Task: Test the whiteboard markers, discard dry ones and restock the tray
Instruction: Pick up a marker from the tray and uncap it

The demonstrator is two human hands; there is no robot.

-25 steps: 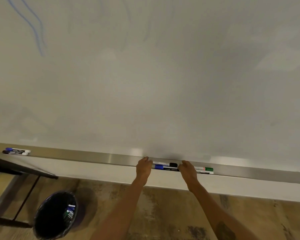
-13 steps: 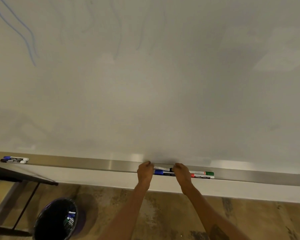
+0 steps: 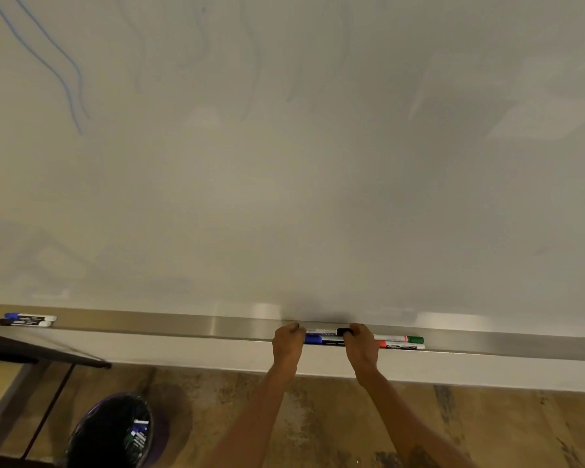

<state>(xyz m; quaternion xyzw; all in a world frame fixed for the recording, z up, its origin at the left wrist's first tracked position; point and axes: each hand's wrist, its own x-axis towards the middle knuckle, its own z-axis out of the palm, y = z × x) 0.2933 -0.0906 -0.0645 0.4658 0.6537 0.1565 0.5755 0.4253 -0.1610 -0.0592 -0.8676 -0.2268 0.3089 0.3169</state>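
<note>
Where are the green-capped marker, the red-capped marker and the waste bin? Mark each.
green-capped marker [image 3: 415, 339]: head view, green cap.
red-capped marker [image 3: 402, 346]: head view, white barrel.
waste bin [image 3: 98, 434]: head view, bare black liner.

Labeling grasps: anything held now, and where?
Right hand pinches the black-capped marker at its cap, on the tray. Left hand curls at its other end; hold unclear.

Bare forearms [image 3: 250, 417]; dark marking [image 3: 421, 454] on right one.

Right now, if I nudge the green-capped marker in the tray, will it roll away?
It probably rolls easily: the green-capped marker is a slim round barrel lying flat. It likely stays in the tray, with the red-capped marker close beside it. It looks stiff and light.
</note>
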